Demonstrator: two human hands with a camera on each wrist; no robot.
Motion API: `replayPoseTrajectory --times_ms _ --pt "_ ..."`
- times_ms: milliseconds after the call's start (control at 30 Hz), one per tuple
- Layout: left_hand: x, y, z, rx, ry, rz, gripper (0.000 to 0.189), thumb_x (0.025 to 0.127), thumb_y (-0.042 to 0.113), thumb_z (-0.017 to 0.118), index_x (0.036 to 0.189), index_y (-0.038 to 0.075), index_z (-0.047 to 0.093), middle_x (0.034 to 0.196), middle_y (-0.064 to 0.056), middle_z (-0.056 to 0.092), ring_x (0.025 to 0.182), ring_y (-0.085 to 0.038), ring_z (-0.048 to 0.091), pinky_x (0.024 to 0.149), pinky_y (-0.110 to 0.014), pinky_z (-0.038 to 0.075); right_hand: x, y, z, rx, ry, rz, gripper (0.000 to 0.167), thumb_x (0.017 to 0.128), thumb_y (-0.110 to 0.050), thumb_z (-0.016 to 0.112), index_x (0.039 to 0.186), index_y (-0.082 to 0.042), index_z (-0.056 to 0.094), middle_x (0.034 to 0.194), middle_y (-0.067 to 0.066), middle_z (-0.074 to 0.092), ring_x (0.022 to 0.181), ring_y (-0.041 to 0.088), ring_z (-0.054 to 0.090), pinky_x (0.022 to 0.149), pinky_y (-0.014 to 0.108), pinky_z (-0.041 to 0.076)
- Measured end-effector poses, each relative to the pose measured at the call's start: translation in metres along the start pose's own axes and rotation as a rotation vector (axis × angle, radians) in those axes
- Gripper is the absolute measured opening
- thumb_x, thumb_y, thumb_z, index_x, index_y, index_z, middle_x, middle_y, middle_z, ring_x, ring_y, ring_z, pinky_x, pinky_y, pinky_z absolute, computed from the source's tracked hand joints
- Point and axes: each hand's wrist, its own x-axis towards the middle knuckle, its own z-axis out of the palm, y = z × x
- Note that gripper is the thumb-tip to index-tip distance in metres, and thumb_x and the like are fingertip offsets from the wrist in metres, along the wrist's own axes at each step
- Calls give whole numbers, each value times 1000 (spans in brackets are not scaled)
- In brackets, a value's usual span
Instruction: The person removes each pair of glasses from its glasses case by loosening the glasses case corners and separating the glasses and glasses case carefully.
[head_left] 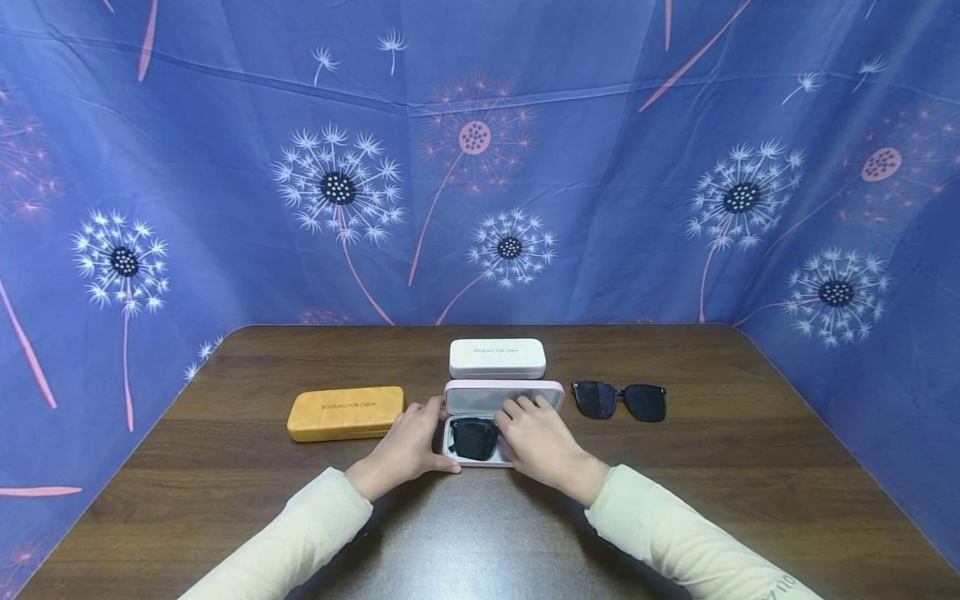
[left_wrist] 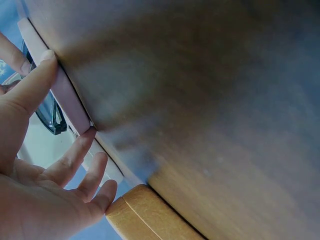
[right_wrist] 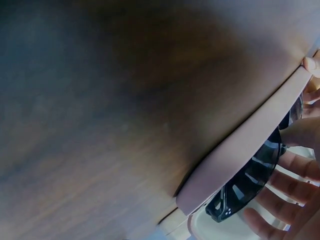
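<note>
Apparently pinching sunglasses (head_left: 474, 439) nr bridge w/ nearer R hand (head_left: 536, 442), directly beneath it in open case (head_left: 471, 402), long axis twd L hand (head_left: 407, 443), spread at case's near end.

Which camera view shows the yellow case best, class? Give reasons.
The head view: the yellow case fits within frame, nearly all unhidden. The left wrist view crops it to one end; the right wrist shows a sliver at most.

The left hand (head_left: 405, 439) and right hand (head_left: 542, 442) are bare, beyond pale cream sleeves (head_left: 262, 540) with snug, faintly green-tinted cuffs (head_left: 336, 502). Dark printed letters (head_left: 783, 586), partly cut off, mark the sleeve nearer the right edge of the table (head_left: 480, 542).
</note>
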Motion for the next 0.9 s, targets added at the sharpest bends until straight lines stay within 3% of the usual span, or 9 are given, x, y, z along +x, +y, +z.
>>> replayPoseTrajectory --times_ms 900 --pt "-2 1 -2 2 5 11 89 55 37 85 123 -1 44 111 -11 64 103 -31 53 89 -47 41 -2 -2 -9 -9 82 84 14 75 -22 66 85 -15 62 80 -1 62 72 16 57 60 28 40"
